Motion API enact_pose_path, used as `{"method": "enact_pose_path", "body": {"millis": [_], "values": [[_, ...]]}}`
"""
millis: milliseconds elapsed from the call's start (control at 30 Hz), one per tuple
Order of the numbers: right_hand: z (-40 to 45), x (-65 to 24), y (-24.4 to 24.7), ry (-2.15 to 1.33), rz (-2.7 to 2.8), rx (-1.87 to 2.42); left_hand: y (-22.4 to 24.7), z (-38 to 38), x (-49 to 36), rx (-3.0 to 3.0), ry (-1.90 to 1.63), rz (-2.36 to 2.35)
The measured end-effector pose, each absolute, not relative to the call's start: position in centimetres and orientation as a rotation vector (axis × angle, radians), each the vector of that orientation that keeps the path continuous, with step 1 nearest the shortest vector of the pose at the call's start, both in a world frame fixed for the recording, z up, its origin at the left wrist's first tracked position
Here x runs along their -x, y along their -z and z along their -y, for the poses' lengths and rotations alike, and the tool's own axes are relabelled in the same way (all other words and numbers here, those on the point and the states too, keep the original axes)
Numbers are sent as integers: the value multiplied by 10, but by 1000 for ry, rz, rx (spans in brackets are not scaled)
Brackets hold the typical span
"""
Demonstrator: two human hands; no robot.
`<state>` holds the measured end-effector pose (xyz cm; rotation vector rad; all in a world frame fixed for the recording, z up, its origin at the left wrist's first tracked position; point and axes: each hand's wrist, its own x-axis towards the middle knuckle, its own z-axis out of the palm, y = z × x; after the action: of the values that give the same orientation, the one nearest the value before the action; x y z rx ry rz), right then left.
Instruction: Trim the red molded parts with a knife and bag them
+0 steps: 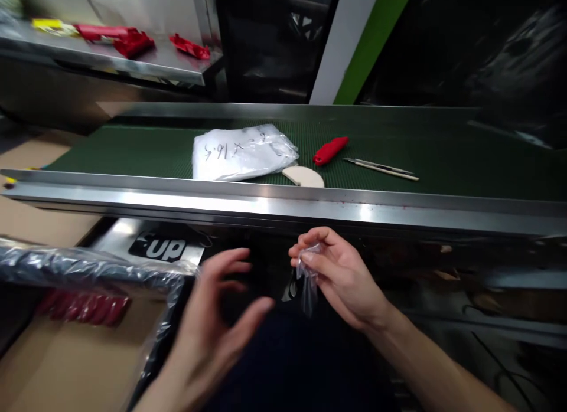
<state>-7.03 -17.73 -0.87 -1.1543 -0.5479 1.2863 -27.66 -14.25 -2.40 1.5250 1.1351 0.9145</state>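
My right hand [341, 270] pinches a small clear plastic bag [309, 288], which hangs crumpled below the fingers in front of the conveyor's metal edge. To its left, my left hand [221, 311] is slightly blurred, thumb and fingers spread apart with nothing between them. Beyond the hands, on the green conveyor belt [465, 158], lies a stack of clear plastic bags [243, 152] with handwriting on it. Beside the stack are a pale, flat, rounded piece [303, 176], a red plastic part [331, 151] and a pair of thin pointed tools [381, 168], perhaps tweezers.
The conveyor's metal rail [266, 200] runs across in front of me. At lower left, a plastic-wrapped bar [88, 270] borders a cardboard surface with a row of dark red parts [84, 307]. A steel table [177, 69] at upper left carries several red pieces [133, 43].
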Motion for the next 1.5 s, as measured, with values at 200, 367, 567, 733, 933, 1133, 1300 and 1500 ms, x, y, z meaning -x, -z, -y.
{"method": "enact_pose_path", "body": {"millis": [200, 367, 567, 733, 933, 1133, 1300, 1500], "values": [[189, 63, 16, -1094, 596, 1280, 22, 160, 189, -923, -615, -911], [193, 32, 30, -884, 563, 1391, 22, 152, 207, -1000, -545, -927], [205, 16, 24, -937, 649, 1385, 26, 146, 215, -1107, -569, -996], [214, 17, 26, -1095, 796, 1501, 25, 148, 215, -980, -606, -960], [214, 17, 37, -1344, 800, 1466, 24, 149, 218, -909, -586, -952], [214, 17, 42, -1290, 711, 1493, 43, 139, 227, -1101, -581, -1159], [217, 26, 37, -1169, 785, 1548, 45, 143, 233, -1490, -1020, -1348], [221, 50, 21, -1070, 1129, 1558, 26, 166, 215, -1680, -573, -986]]}}
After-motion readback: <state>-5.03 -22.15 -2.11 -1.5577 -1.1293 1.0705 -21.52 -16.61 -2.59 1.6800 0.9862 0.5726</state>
